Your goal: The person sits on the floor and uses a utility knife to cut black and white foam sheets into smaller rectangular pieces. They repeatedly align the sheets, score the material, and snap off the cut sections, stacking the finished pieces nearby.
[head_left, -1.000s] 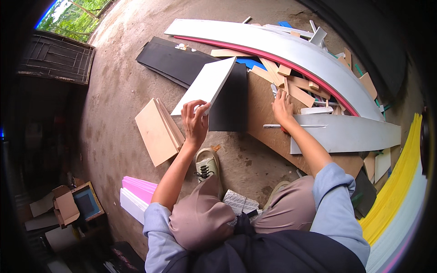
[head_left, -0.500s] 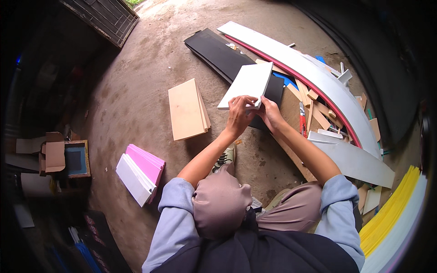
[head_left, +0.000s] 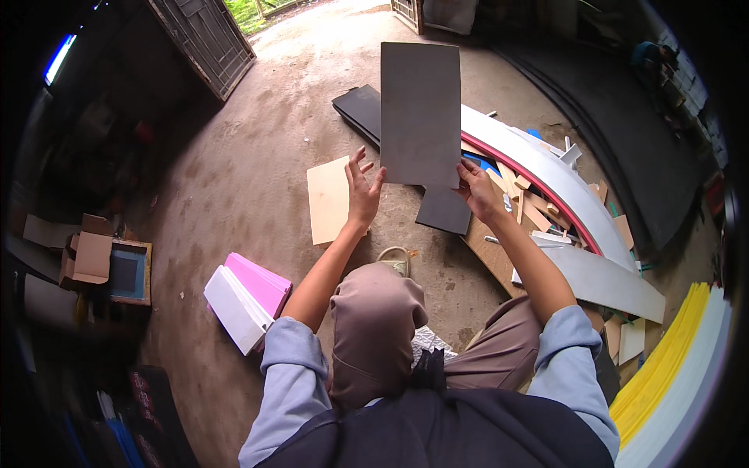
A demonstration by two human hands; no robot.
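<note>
A flat rectangular panel [head_left: 420, 113], its face dark grey in this light, is raised upright in front of me. My right hand [head_left: 477, 189] pinches it at the lower right corner, thumb on the near face. Beside the lower left edge is my left hand [head_left: 363, 191], open with fingers spread; its thumb is close to the edge, and whether it touches I cannot tell. Behind that hand, a stack of tan boards [head_left: 328, 199] lies on the floor, partly covered. Part of a black panel [head_left: 443, 209] shows below the raised one.
White and pink foam-like sheets [head_left: 261, 285] are stacked at left on the concrete floor [head_left: 234, 171]. To the right lie a long white curved strip [head_left: 573, 187], wood offcuts [head_left: 538, 210] and yellow sheets [head_left: 663, 359]. A cardboard box [head_left: 90, 257] stands far left.
The panel, white and tilted low in both hands before, has been lifted and turned upright, with a grey-looking face toward me. My left hand has let go and moved left, fingers spreading.
</note>
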